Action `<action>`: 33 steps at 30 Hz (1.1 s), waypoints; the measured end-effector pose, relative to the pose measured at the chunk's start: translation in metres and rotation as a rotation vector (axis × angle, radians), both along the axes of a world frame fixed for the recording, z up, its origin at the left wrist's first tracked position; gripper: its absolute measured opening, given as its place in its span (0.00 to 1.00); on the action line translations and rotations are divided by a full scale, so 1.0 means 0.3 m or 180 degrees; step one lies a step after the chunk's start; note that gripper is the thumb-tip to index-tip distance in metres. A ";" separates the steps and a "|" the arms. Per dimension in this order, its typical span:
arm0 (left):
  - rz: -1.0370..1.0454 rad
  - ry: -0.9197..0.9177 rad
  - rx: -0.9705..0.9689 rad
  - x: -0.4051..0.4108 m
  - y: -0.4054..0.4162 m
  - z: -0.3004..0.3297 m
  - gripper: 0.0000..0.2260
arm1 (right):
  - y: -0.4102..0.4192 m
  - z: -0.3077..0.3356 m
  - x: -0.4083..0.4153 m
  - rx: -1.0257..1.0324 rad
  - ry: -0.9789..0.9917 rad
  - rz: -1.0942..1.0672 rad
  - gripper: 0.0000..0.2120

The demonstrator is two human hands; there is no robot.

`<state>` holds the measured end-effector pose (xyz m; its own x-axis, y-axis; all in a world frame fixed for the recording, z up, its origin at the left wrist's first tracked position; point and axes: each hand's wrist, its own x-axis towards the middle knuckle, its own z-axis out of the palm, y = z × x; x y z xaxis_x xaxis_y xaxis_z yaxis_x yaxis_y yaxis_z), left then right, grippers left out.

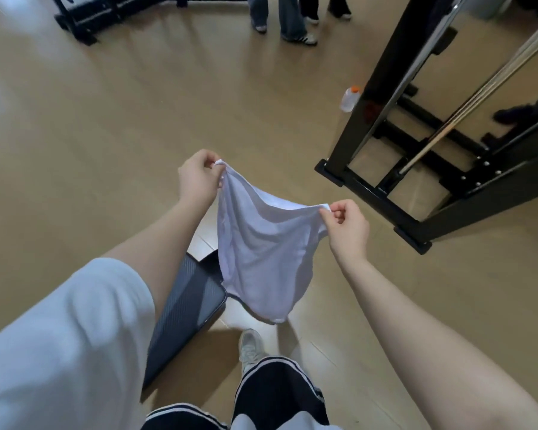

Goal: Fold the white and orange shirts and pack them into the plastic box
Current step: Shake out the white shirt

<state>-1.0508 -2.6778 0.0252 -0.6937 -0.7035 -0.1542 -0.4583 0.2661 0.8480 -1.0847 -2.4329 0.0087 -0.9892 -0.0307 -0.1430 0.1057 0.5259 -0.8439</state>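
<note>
Nearest the viewer, a white sleeve (59, 336) is seen on the left arm, and dark trousers with white stripes (277, 395) and a pale shoe (251, 346) are seen below the hands. Just under the left forearm, a dark ribbed container (187, 308) is seen on the floor; whether it is the plastic box cannot be told.

The white shirt (261, 252) is held up in the air between the two hands. One top corner is pinched by the left hand (198, 178), the other by the right hand (348, 225), thumb and fingertips being closed on the fabric in both. The held edge runs across from hand to hand and sags in the middle, while the rest hangs down towards the viewer. The left hand is held farther out than the right. The cloth appears thin, soft and limp, with loose folds. It is judged that a flat surface will be needed for folding.

No orange shirt is seen.

Beyond the right hand, a black metal frame (382, 97) and a clear bottle with an orange cap (350, 99) are seen on the glossy tan floor (137, 119). Farther off, other people's legs (286, 17) are visible.
</note>
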 end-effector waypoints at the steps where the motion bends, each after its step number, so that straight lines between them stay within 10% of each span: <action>1: 0.0035 0.0103 0.0109 0.014 -0.020 0.006 0.10 | -0.015 0.003 0.007 -0.0041 -0.0004 0.0098 0.05; 22: -0.0870 -0.2257 -0.0621 1.336 -0.589 -0.513 0.11 | -0.652 -0.574 1.221 0.1131 -0.1874 0.2577 0.12; 27: 0.0252 -0.2121 0.0416 1.582 -0.684 -0.588 0.09 | -0.769 -0.641 1.510 0.1141 -0.2359 0.2834 0.07; 33: 0.0364 -0.2361 -0.0036 1.795 -0.760 -0.642 0.06 | -0.895 -0.652 1.720 0.0974 -0.2761 0.3719 0.05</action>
